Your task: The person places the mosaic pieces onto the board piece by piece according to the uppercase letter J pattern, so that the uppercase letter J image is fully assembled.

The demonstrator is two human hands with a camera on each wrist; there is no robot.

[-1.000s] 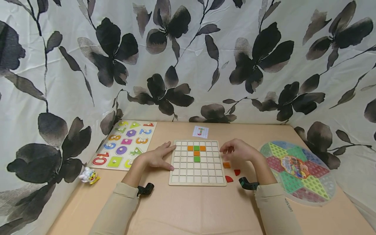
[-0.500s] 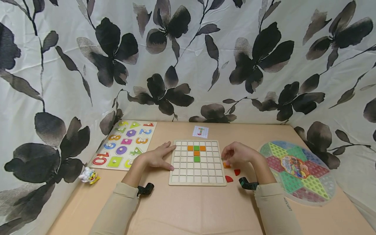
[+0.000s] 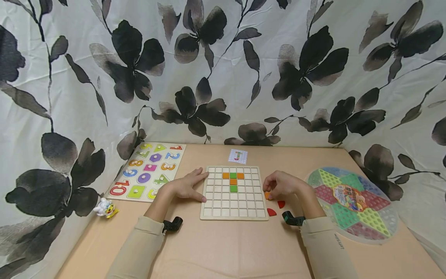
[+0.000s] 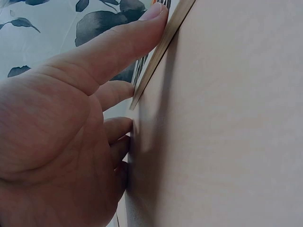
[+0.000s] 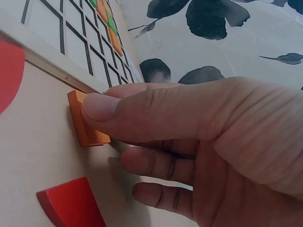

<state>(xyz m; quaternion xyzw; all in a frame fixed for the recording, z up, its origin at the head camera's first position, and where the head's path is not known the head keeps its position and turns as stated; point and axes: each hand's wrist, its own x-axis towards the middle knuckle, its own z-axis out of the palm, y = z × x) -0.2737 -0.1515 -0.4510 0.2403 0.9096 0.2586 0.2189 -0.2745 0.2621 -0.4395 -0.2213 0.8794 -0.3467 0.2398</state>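
Observation:
A wooden grid board (image 3: 223, 212) lies in the middle of the table, with several orange and green squares set in its upper cells. My left hand (image 3: 184, 188) is spread at its left side; in the left wrist view the thumb (image 4: 154, 23) touches the board's edge. To the right of the board, my right hand (image 3: 287, 184) pinches a small orange square block (image 5: 81, 125) between thumb and index finger. That block is tilted close to the board's side, partly covered by the thumb. Two red quarter-round pieces, a nearer one (image 3: 271, 212) and a farther one (image 3: 281, 204), lie beside it.
Behind the board is a small pattern card (image 3: 238, 156). A number-and-shape puzzle board (image 3: 144, 188) lies at the left, with a small toy figure (image 3: 105, 208) near it. On the right sits a round, colourful star-patterned game board (image 3: 352, 205). A floral curtain (image 3: 244, 77) hangs behind.
My right hand has come down and slightly nearer from beside the board's upper right, and now pinches the orange block, which has tilted and shifted slightly. My left hand has stayed put.

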